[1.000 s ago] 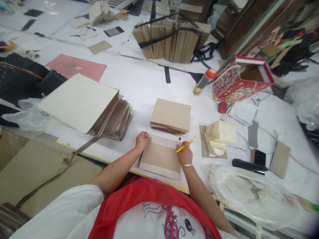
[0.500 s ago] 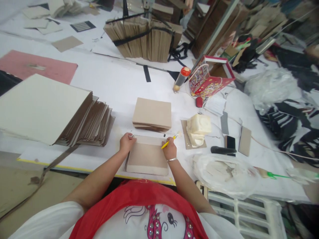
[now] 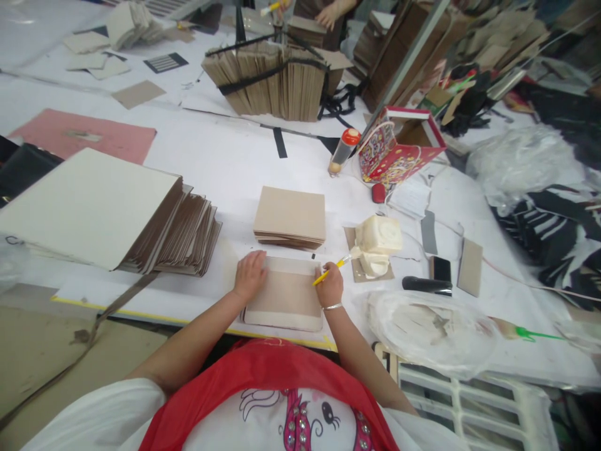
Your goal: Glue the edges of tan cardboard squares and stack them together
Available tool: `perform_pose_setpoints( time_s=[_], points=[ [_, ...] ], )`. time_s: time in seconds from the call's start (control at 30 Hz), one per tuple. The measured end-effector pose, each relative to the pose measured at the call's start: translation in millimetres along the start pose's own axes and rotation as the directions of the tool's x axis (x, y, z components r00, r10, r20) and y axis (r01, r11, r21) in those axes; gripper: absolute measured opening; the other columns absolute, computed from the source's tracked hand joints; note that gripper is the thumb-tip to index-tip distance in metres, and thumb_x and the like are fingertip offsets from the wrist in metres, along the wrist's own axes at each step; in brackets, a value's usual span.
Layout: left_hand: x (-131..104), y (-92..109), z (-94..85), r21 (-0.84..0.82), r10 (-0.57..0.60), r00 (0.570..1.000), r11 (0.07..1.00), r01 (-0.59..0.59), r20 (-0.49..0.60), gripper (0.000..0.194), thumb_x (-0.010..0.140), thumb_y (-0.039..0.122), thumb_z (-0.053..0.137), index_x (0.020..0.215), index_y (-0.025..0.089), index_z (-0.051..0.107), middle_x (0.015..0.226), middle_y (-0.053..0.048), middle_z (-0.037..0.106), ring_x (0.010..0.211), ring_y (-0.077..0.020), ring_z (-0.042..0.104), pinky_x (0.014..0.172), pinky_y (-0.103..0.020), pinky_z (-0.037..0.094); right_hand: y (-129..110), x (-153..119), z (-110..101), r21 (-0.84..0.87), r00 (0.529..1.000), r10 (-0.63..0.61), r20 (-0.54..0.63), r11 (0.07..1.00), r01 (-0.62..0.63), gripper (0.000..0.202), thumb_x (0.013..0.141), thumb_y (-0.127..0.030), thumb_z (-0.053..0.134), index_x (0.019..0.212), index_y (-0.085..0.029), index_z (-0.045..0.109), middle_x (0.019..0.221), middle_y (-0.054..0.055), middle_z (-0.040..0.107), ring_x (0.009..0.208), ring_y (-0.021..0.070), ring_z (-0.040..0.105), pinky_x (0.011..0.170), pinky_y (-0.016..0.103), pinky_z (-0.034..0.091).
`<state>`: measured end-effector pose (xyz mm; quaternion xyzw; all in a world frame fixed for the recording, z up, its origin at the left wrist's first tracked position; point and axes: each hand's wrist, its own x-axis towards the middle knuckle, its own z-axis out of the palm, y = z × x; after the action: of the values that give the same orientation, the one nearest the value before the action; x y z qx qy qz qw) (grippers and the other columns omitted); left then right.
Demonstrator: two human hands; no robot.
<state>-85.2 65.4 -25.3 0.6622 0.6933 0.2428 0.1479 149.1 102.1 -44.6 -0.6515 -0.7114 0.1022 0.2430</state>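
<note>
A board with pale bands along its edges (image 3: 286, 294) lies flat before me at the table's front edge. My left hand (image 3: 251, 275) rests on its upper left corner, palm down, fingers loosely spread. At the board's right edge, my right hand (image 3: 329, 285) is closed round a yellow-handled brush (image 3: 323, 274). The bristles point up and right, close to a block of cream-coloured paste (image 3: 378, 235) on a small piece of board. Just beyond the board is a short stack of tan boards (image 3: 290, 216).
A large board stack (image 3: 94, 207) stands at left. Right are a stapler (image 3: 426, 285), a phone (image 3: 440, 269) and a plastic-wrapped tub (image 3: 432, 326). Farther back are a glue bottle (image 3: 344, 150), a red patterned bag (image 3: 399, 147), strapped boards (image 3: 277, 81) and another person's hand (image 3: 331, 15).
My left hand has moved inward over the board's upper left corner. My right hand has turned, swinging the bristles toward the paste. Another person's hands have come into view at the top.
</note>
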Motion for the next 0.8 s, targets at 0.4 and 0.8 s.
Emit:
perform_pose_setpoints(
  time_s=[0.4, 0.8],
  points=[
    [-20, -17, -20.2, 0.187, 0.066, 0.96, 0.975, -0.12, 0.271, 0.068, 0.073, 0.046, 0.057, 0.13, 0.014, 0.038, 0.14, -0.017, 0.03, 0.131, -0.0297, 0.022, 0.107, -0.049, 0.002, -6, -32, 16, 0.032, 0.954, -0.286, 0.093, 0.958, 0.284, 0.035, 0.082, -0.018, 0.037, 0.117, -0.012, 0.041, 0.112, 0.015, 0.053, 0.11, 0.0248, 0.043, 0.09, 0.046, 0.038],
    [-71, -31, -216.1, 0.253, 0.154, 0.86, 0.967, -0.03, -0.487, 0.049, 0.068, 0.04, 0.063, 0.113, 0.022, 0.053, 0.123, -0.01, 0.052, 0.121, -0.0269, 0.039, 0.102, -0.046, 0.027, -11, -46, 1, 0.054, 0.964, -0.266, -0.031, 0.962, 0.267, 0.039, 0.081, -0.029, 0.043, 0.118, -0.016, 0.039, 0.102, 0.015, 0.056, 0.096, 0.0286, 0.051, 0.081, 0.048, 0.042]
  ],
)
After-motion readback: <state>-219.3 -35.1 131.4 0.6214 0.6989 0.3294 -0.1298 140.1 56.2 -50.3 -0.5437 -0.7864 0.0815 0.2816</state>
